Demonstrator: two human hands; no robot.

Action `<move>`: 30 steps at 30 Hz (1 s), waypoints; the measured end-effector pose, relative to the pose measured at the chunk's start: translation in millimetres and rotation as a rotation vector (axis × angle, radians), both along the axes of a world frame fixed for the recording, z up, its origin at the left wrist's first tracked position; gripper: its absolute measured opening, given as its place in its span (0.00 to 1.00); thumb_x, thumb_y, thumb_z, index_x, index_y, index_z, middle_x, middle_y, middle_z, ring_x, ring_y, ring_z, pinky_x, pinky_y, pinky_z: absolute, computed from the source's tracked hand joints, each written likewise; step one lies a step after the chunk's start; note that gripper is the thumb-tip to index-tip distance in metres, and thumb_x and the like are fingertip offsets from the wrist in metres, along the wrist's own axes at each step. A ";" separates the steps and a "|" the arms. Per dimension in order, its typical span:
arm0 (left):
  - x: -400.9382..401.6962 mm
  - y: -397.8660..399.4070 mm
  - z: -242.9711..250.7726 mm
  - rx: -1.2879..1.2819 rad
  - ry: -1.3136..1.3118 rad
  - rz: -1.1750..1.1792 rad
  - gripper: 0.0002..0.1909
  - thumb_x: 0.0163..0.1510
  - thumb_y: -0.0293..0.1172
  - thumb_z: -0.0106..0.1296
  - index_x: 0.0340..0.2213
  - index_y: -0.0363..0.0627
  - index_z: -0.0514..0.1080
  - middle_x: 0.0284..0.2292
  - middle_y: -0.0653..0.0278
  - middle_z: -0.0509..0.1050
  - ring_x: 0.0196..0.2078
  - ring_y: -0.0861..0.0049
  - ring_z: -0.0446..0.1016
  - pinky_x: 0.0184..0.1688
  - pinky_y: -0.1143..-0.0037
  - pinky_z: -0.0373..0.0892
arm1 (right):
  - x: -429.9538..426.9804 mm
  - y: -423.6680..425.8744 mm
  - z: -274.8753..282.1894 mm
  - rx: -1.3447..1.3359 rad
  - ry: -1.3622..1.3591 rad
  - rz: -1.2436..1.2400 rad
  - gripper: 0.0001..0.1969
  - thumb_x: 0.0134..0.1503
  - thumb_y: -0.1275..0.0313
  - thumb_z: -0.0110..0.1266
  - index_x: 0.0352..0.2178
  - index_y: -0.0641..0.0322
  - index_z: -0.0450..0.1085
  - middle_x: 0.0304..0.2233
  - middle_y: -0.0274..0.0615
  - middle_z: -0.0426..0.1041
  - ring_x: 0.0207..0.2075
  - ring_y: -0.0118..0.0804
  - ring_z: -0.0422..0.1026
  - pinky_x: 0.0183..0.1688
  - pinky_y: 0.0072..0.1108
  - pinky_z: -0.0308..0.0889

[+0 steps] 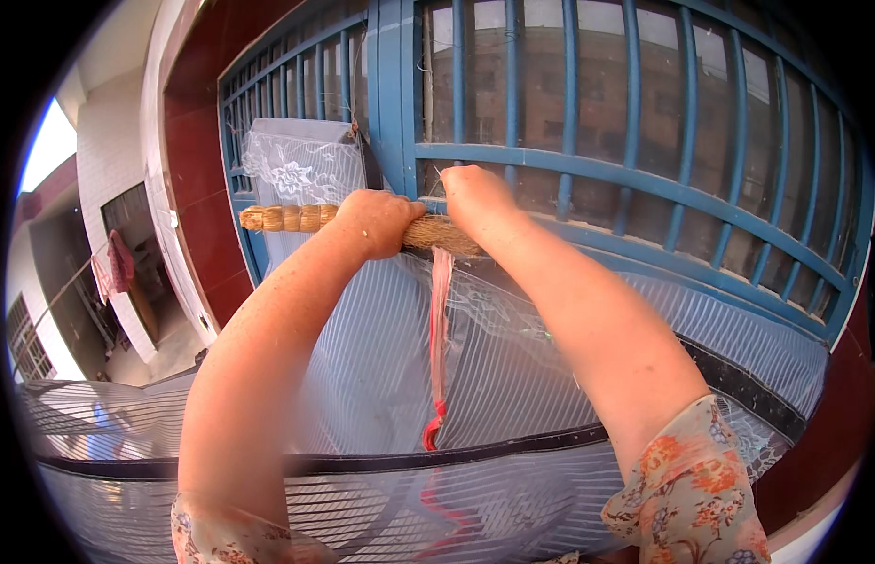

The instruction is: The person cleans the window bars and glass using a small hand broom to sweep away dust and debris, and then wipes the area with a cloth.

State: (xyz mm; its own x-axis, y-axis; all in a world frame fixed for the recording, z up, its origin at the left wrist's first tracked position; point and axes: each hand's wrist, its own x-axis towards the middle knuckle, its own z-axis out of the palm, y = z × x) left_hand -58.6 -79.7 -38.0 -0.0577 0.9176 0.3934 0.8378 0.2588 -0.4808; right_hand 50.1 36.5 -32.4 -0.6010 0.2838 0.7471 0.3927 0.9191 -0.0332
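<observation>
My left hand [381,224] is closed around the bound handle of a straw broom [289,218], which lies level before the blue barred window. Just to the right, my right hand [476,194] is raised at the broom's other part, its fingers curled; a thin strand shows by the fingertips, but what it grips is hidden. A pink and red cloth strip [441,338] hangs down from below the broom. Behind and beneath both arms spreads a sheer striped mesh curtain [381,352] with white lace and dark edge bands.
Blue metal window bars [631,106] rise in front of glass. Dark red tiles [197,211] frame the window. A lace-topped mesh panel [303,162] hangs at its left. Farther left, pink cloths [118,261] hang on a line near a doorway.
</observation>
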 end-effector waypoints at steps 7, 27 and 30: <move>-2.3 -0.7 -3.4 0.016 -0.013 -0.015 0.17 0.45 0.29 0.49 0.40 0.55 0.68 0.37 0.67 0.73 0.42 0.71 0.71 0.41 0.71 0.68 | 3.7 -9.9 3.9 0.158 -0.214 -0.063 0.08 0.45 0.75 0.47 0.26 0.62 0.73 0.30 0.49 0.74 0.34 0.47 0.74 0.36 0.32 0.69; -3.6 -0.7 -7.6 0.059 -0.076 -0.060 0.16 0.41 0.26 0.52 0.36 0.52 0.69 0.34 0.66 0.72 0.42 0.69 0.70 0.41 0.70 0.67 | 5.0 -14.4 48.3 0.735 -0.775 -0.045 0.08 0.43 0.76 0.48 0.26 0.57 0.74 0.28 0.40 0.75 0.33 0.42 0.74 0.32 0.30 0.69; -5.1 -1.6 -10.1 0.082 -0.066 -0.066 0.16 0.41 0.26 0.52 0.35 0.52 0.69 0.34 0.66 0.72 0.42 0.69 0.70 0.41 0.70 0.67 | 3.4 -18.2 52.2 0.684 -0.819 -0.072 0.09 0.44 0.76 0.47 0.27 0.57 0.73 0.29 0.41 0.74 0.34 0.42 0.73 0.33 0.30 0.69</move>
